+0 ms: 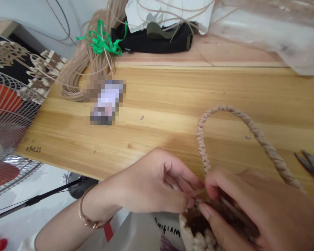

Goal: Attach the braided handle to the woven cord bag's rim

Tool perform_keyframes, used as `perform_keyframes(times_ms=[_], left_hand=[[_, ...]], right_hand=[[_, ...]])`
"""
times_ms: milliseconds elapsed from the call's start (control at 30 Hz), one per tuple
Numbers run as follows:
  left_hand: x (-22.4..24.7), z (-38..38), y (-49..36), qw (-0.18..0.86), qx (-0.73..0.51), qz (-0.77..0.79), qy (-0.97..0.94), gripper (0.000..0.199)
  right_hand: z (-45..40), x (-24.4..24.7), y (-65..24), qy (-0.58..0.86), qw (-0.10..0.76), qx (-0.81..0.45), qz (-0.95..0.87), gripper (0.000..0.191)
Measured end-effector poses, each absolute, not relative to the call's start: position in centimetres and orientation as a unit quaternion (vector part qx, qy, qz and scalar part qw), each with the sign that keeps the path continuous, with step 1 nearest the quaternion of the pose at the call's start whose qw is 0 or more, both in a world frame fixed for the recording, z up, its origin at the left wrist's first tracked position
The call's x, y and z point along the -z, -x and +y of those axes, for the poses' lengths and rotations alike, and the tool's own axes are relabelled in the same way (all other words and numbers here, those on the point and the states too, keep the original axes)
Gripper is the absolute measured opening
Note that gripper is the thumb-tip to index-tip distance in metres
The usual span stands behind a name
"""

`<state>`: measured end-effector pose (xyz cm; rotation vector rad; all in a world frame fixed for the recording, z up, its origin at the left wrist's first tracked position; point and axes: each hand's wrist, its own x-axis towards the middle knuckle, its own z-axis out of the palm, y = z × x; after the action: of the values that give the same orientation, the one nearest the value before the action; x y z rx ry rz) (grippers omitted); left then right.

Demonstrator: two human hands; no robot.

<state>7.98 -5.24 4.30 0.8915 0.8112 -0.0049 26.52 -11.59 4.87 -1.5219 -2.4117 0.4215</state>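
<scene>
A small woven basket (196,240) in pale straw-coloured strands sits at the bottom of the head view, its inside dark brown. Its twisted, braided handle (259,134) arches over the table beyond my hands. At the rim my left hand (157,184) is closed, thumb and fingers pinching a thin pale strand (199,192). My right hand (256,205) reaches over the basket from the right, its index finger and thumb closed around the same spot, by the strand and the rim. Much of the basket lies hidden under my right hand.
The wooden table (157,90) carries a blurred-out phone (108,103) and a bundle of tan strands (75,75) tied with green ribbon (104,42). A black pouch (157,40) lies at the back. Pliers (310,165) rest at right. A fan (7,132) stands left.
</scene>
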Motion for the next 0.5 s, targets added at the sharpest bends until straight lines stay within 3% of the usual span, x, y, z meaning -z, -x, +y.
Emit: perform_keyframes(times_ms=[200,500], left_hand=[[-4.6,-5.48,-7.86,0.828,-0.014,0.367,-0.424,0.023],[-4.93,-5.41,-7.98,0.826,0.008,0.348,-0.443,0.034]], right_hand=[[-11.56,-4.76,-26.34,0.527,0.109,-0.127,-0.833,0.017],[-11.75,-4.69,-26.02,0.568,0.115,-0.256,-0.774,0.011]])
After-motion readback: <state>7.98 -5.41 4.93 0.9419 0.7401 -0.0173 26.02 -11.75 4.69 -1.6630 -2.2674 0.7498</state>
